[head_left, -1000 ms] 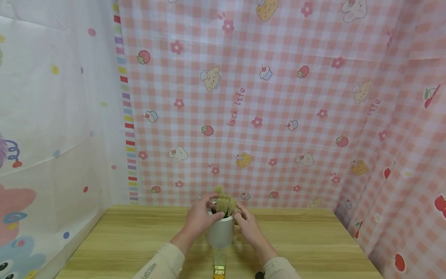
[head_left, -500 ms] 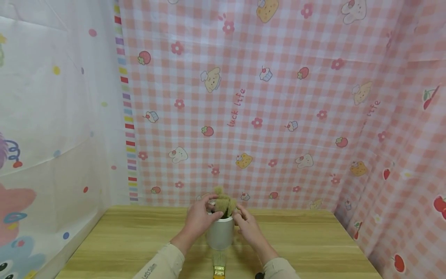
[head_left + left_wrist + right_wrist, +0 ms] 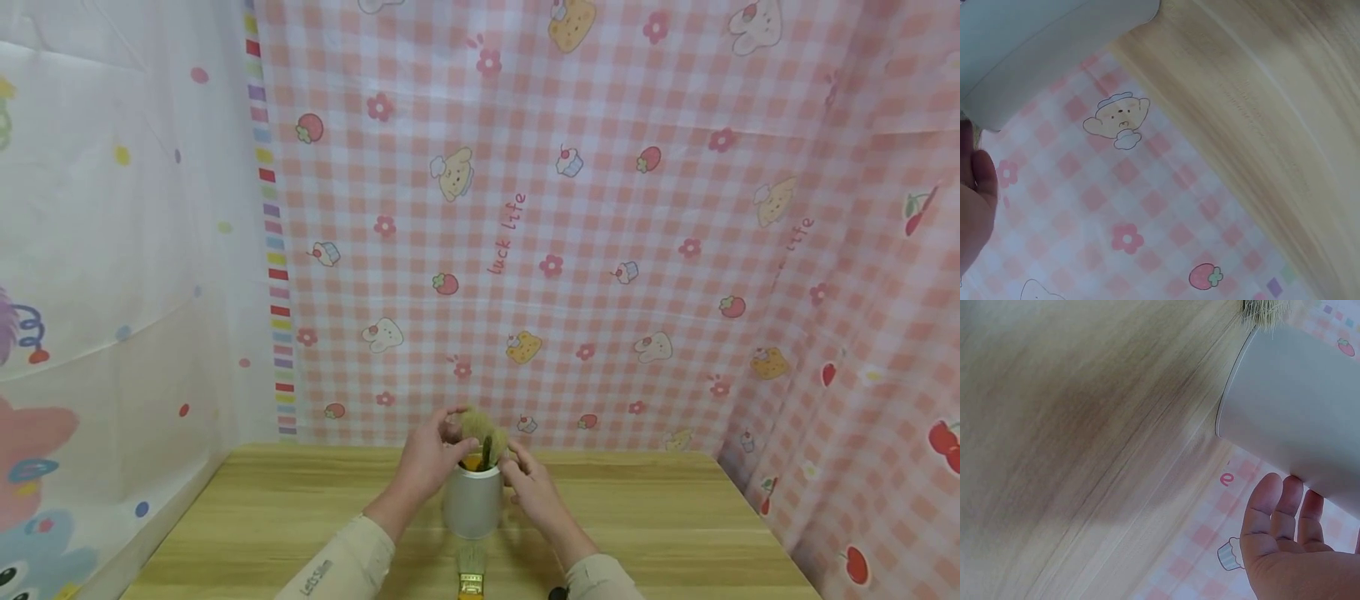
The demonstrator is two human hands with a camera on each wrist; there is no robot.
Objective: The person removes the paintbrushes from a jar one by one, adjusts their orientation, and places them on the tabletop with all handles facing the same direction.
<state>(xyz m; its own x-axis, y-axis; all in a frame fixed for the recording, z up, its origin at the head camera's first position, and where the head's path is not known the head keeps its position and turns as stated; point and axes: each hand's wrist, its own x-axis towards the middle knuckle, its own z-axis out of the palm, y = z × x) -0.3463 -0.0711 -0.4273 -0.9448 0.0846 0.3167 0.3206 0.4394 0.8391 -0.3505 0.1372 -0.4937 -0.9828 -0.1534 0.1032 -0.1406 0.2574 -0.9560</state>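
A pale grey-white cup (image 3: 474,504) stands on the table with several paintbrushes upright in it. My left hand (image 3: 426,457) pinches the pale bristles of one paintbrush (image 3: 474,423) from the left, thumb in front and fingers behind; an orange part shows below, at the cup's mouth. Beside it another bristle head (image 3: 498,443) leans to the right. On that side my right hand (image 3: 536,492) rests against the cup near the rim; in the right wrist view its relaxed fingers (image 3: 1282,509) touch the cup wall (image 3: 1285,406). The left wrist view shows only part of the left hand (image 3: 975,206).
A loose paintbrush (image 3: 471,571) lies on the wooden table (image 3: 300,517) in front of the cup, bristles toward it. Near the right sleeve sits a small black round object (image 3: 557,593). Printed pink checked cloth (image 3: 637,208) hangs behind and to the right, white cloth (image 3: 150,250) at left.
The left hand has moved slightly up with the bristles it pinches. An orange part now shows at the cup's mouth below them. The right hand has stayed at the cup.
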